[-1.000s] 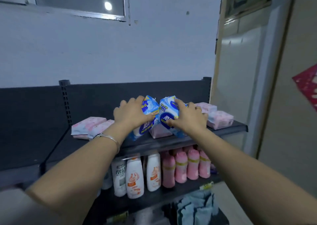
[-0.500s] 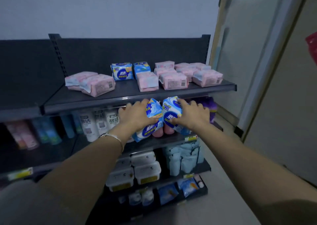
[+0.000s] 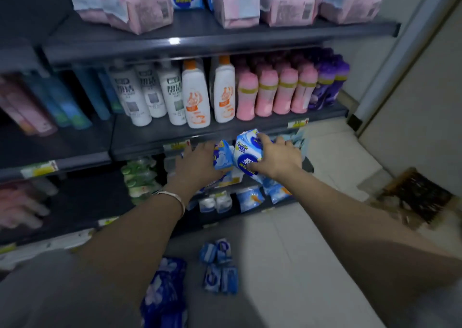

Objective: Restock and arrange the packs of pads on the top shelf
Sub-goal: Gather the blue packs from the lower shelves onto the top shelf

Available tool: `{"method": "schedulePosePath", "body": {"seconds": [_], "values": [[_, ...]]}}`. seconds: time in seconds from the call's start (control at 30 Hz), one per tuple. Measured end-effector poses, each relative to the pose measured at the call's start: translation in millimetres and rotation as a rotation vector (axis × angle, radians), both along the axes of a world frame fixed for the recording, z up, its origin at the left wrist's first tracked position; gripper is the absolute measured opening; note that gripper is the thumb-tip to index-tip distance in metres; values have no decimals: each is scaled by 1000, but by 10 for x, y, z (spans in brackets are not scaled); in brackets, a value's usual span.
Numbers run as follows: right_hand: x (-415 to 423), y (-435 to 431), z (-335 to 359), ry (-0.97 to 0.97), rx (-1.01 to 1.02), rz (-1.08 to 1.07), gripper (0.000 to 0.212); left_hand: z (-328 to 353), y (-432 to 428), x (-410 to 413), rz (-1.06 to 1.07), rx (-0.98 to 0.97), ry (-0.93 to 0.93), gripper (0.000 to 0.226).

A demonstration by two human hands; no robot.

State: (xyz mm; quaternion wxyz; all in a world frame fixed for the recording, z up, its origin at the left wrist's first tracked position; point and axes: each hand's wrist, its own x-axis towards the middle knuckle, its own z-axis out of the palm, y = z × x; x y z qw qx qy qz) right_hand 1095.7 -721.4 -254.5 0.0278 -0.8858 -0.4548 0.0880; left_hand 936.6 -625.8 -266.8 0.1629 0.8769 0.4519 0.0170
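2 blue packs (image 3: 221, 155) (image 3: 246, 155) in 2 hands (image 3: 197, 165) (image 3: 278, 160)

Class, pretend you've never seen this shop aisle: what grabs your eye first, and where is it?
Dead centre, the left hand and right hand each grip a blue-and-white plastic pack of pads: the left pack and the right pack. Above, soft pink plastic packs line the dark top shelf. More small blue packs lie on the floor.

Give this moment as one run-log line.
left hand: grips blue pad pack | right hand: grips white-blue pad pack | both packs: below top shelf | floor: more blue packs
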Motion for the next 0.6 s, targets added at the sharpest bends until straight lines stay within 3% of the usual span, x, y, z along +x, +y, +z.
{"method": "schedulePosePath", "body": {"seconds": [0.33,0.6], "values": [[-430,-228,-1574,174,-256,-15,97,-1664,-340,-581,-1,-190,166,86],[-620,-537,-3486,214,-355,32,92,-3587,-880,-796,84,-344,263,78]]}}
